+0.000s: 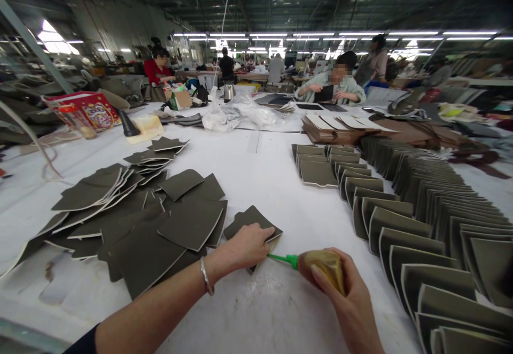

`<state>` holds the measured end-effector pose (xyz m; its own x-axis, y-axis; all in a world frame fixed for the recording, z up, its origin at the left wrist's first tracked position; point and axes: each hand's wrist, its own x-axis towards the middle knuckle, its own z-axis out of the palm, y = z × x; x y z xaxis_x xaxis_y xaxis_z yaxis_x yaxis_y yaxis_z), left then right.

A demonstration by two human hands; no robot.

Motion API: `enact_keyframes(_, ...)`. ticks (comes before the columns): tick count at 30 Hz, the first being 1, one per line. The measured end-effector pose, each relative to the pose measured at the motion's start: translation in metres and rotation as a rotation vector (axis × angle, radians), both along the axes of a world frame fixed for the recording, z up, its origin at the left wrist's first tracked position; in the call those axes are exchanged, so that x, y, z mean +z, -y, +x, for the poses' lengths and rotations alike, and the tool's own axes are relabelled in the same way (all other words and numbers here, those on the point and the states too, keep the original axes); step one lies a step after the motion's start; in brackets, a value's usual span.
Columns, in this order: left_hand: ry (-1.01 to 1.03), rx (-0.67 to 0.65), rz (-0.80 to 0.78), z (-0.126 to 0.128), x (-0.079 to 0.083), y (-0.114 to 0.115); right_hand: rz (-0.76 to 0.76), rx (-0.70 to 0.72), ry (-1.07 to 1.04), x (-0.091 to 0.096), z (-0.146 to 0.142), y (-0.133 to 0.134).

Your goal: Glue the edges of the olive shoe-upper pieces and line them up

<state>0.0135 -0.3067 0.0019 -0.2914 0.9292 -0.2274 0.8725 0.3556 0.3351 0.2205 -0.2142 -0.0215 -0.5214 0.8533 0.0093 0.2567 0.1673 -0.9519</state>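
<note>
My left hand point(248, 246), with a bangle at its wrist, holds a dark olive foam-backed panel point(249, 219) on the white table. Its index finger lies along the panel's top near the right corner; the thumb and other fingers are mostly hidden. In my right hand point(352, 290) is a squeeze bottle point(323, 269) of amber liquid, tipped on its side, fingers wrapped round it. The bottle's thin green nozzle point(284, 259) points left, its tip at the panel's near edge beside my left hand. A loose heap of similar panels point(148, 247) spreads out to the left.
Rows of overlapping curved panels point(412, 258) line the right side. Behind them lie brown stacked pieces point(332, 129). Clear plastic bags point(240, 110), a red patterned bag point(86, 110) and a yellowish block point(146, 127) stand farther back. A co-worker point(331, 86) sits across the table.
</note>
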Motion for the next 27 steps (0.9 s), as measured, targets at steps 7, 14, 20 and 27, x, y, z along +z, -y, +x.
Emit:
enact_keyframes(7,-0.012,-0.002,-0.006,0.0,-0.003,-0.002,-0.015,0.034,-0.034,0.002,-0.003,0.001)
enact_keyframes(14,-0.007,-0.009,-0.05,0.0,0.003,-0.003,0.1,-0.004,0.002,-0.003,0.0,-0.026)
enact_keyframes(20,0.011,-0.008,-0.04,-0.001,0.002,-0.003,0.029,0.034,-0.054,-0.004,-0.002,-0.025)
enact_keyframes(27,0.046,0.007,-0.047,0.001,0.006,-0.002,0.113,-0.053,-0.002,-0.001,-0.002,-0.026)
